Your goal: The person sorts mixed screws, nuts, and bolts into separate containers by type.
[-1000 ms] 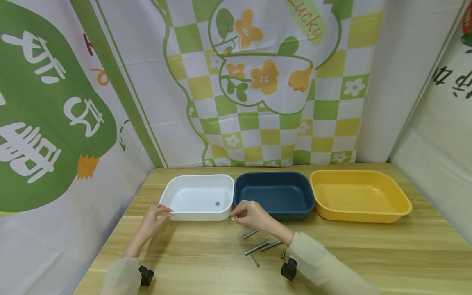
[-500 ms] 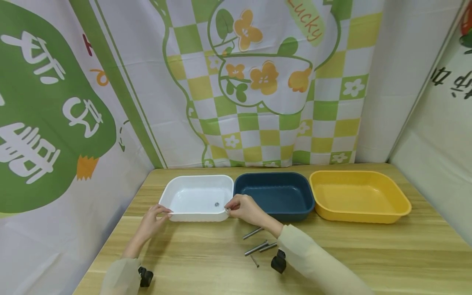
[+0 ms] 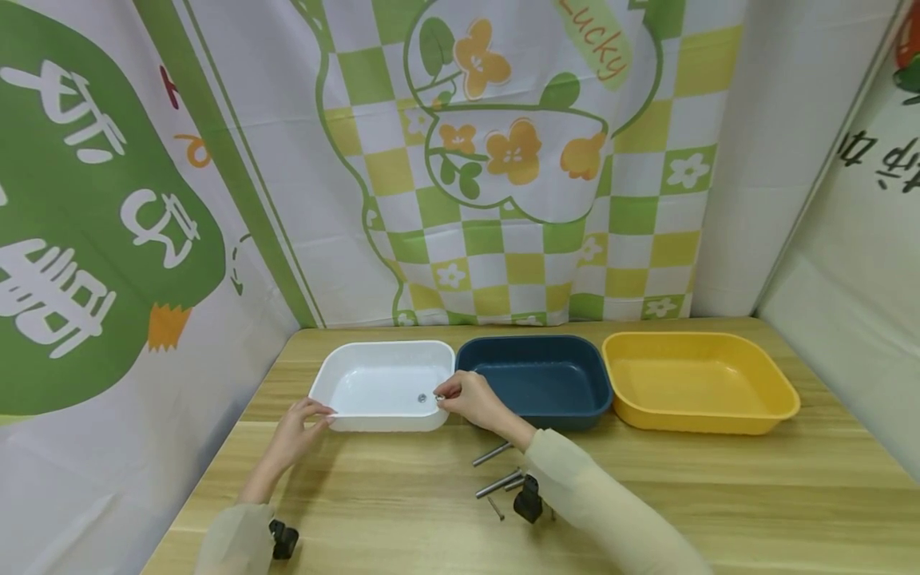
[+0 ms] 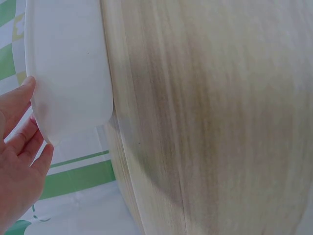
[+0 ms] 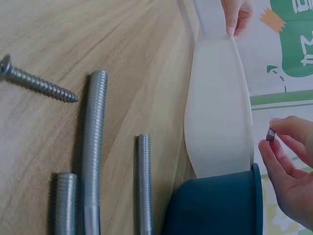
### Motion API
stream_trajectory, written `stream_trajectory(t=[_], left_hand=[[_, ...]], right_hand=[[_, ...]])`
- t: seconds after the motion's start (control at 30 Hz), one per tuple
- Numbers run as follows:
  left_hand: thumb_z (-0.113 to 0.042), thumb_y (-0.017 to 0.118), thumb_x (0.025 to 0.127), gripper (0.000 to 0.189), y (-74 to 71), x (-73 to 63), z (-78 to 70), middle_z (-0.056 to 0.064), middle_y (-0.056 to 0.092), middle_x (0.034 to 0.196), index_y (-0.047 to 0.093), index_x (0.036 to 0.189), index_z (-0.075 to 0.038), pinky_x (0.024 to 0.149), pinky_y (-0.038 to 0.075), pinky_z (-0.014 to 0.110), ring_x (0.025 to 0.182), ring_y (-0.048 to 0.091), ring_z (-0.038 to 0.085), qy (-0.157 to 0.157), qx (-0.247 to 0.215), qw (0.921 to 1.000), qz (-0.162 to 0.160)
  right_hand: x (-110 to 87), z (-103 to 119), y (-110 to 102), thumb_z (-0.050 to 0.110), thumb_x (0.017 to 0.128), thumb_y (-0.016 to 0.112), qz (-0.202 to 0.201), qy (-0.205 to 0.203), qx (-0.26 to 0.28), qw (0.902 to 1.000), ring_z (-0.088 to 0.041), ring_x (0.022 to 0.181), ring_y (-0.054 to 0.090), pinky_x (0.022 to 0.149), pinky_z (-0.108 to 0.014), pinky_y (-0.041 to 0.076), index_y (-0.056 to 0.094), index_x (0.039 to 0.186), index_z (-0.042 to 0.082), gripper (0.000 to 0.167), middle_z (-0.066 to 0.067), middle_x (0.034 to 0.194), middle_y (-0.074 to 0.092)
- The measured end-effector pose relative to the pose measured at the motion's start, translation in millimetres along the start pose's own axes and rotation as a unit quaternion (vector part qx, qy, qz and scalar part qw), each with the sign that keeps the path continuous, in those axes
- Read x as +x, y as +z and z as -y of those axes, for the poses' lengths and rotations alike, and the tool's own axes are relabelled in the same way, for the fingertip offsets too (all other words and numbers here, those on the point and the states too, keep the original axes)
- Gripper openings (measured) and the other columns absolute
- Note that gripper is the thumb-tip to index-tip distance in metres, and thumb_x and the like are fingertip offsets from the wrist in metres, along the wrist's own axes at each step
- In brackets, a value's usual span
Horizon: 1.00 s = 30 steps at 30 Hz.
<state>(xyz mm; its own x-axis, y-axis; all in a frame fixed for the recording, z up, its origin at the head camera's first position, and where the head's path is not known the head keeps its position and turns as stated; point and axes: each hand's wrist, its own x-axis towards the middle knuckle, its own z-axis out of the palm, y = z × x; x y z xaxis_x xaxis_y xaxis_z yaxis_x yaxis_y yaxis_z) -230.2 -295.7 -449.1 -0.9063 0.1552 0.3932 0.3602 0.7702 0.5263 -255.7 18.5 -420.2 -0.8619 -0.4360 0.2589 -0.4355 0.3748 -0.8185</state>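
Observation:
My right hand [image 3: 472, 399] is at the right end of the white tub [image 3: 388, 422], above its inside. Between thumb and fingertip it pinches a small shiny metal nut [image 5: 271, 134], which shows best in the right wrist view. Another nut [image 3: 422, 398] lies on the tub's floor near that end. At the tub's front left corner, my left hand [image 3: 293, 438] holds the rim. The left wrist view has the fingers of this left hand [image 4: 22, 147] at the tub's edge, some partly hidden by it.
A dark blue tub [image 3: 535, 382] stands right of the white one, then a yellow tub [image 3: 707, 423]. Several bolts, among them a thick threaded bolt [image 5: 94, 142], and a pointed screw [image 5: 41, 85] lie on the wooden table [image 3: 374, 511] below my right forearm.
My right hand has moved left with the nut, from beside the white tub's front right corner to above its inside. My left hand stays on the rim.

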Motion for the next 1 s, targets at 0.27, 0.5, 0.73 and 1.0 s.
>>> stream_trajectory(t=[0.27,0.5,0.73,1.0], left_hand=[[0.001,0.066,0.074,0.007,1.8,0.3,1.6,0.010,0.058,0.082,0.066,0.081,0.002,0.075,0.041,0.046,0.083,0.052,0.030,0.013,0.006,0.9998,-0.011],[0.001,0.065,0.075,0.008,1.2,0.3,3.6,0.011,0.058,0.084,0.066,0.083,0.002,0.077,0.040,0.047,0.086,0.051,0.031,0.006,0.002,1.0000,-0.001],[-0.001,0.065,0.076,0.008,0.6,0.7,1.1,0.010,0.058,0.085,0.066,0.084,0.001,0.078,0.041,0.047,0.087,0.052,0.031,-0.001,0.005,1.0000,0.005],[-0.006,0.064,0.078,0.012,-1.0,2.2,-5.8,0.012,0.059,0.087,0.066,0.089,0.001,0.078,0.041,0.048,0.087,0.053,0.032,-0.017,0.020,0.9996,0.013]], right_hand=[[4.5,-4.3,6.5,0.000,0.076,0.065,-0.015,0.009,-0.003,0.9998,-0.019,0.074,0.059,0.058,-0.016,0.045,0.068,0.088,-0.004,0.014,-0.012,0.085,0.061],[6.7,-4.5,9.2,0.000,0.076,0.064,-0.017,0.011,0.004,0.9998,-0.021,0.076,0.059,0.060,-0.019,0.046,0.068,0.088,-0.004,0.013,-0.013,0.085,0.061],[3.1,-4.7,7.1,0.002,0.076,0.065,-0.011,0.013,0.007,0.9998,-0.021,0.078,0.059,0.063,-0.020,0.047,0.067,0.091,-0.004,0.016,-0.013,0.087,0.060],[-7.7,1.9,-3.3,0.003,0.077,0.065,-0.005,-0.001,0.023,0.9997,-0.021,0.080,0.059,0.068,-0.020,0.048,0.066,0.092,-0.003,0.017,-0.013,0.088,0.059]])
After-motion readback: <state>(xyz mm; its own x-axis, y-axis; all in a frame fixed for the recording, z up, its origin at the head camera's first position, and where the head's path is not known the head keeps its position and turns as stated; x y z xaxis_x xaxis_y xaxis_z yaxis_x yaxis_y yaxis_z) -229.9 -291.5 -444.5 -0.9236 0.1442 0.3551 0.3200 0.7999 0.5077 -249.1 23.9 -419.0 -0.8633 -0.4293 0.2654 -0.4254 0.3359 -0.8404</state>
